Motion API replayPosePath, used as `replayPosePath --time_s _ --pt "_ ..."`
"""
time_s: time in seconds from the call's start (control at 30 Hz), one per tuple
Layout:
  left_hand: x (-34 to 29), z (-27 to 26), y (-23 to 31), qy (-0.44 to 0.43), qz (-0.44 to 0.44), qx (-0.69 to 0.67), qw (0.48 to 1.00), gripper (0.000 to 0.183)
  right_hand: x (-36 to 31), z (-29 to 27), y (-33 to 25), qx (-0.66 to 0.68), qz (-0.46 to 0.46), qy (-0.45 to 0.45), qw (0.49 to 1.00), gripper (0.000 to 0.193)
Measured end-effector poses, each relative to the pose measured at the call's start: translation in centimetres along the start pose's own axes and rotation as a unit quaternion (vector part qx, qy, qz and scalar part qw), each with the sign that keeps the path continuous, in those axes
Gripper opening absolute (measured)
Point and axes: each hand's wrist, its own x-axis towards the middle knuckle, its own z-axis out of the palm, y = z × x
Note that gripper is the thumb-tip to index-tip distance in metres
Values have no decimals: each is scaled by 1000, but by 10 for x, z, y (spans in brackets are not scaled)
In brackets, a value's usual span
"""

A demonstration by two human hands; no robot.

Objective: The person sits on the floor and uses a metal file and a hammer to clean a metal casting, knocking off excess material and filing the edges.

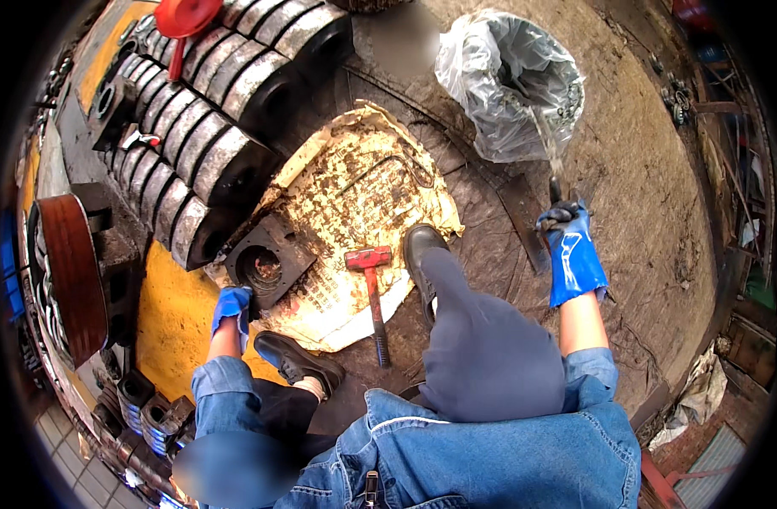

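Observation:
My right hand (568,246), in a blue glove with dark fingers, is closed around the dark handle of a long thin tool (548,146). The tool's pale far end is smeared by motion and reaches to the rim of a bin lined with clear plastic (511,140); its exact kind cannot be made out. My left hand (231,307), also blue-gloved, grips the near left edge of a square, dark metal block (297,254) with a round bore. Some of its fingers are hidden. The block rests at the left edge of a stained yellowish sheet (342,212) strewn with dark scraps.
A red-headed sledgehammer (371,293) lies between my feet. Rows of similar metal blocks (189,148) stand at the left, with a red round-headed object (185,17) above them. A bent rod (380,170) lies on the sheet. A large rust-brown cylinder (73,276) stands far left.

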Motion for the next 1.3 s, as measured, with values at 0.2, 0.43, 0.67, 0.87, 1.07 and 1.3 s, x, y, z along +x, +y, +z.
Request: replayPosePath --time_s 0.2,0.43,0.67,0.87,1.07,1.3 --pt "-49 -8 43 -3 30 105 994 33 -37 -21 -5 -72 -93 110 987 32" --pt "-231 -73 155 64 287 -96 951 37 -135 55 8 -251 -134 -58 957 68" --pt "-400 -119 141 141 518 -197 820 49 -263 246 149 -658 -226 -190 692 50" --pt "-414 -119 124 303 541 -54 783 56 -168 182 289 -829 -266 -311 381 26" --pt "-356 -125 68 321 296 52 898 41 -137 84 388 -867 -360 -330 99 29" --pt "-333 -136 71 248 215 189 925 38 -109 15 408 -886 -383 -261 24 28"
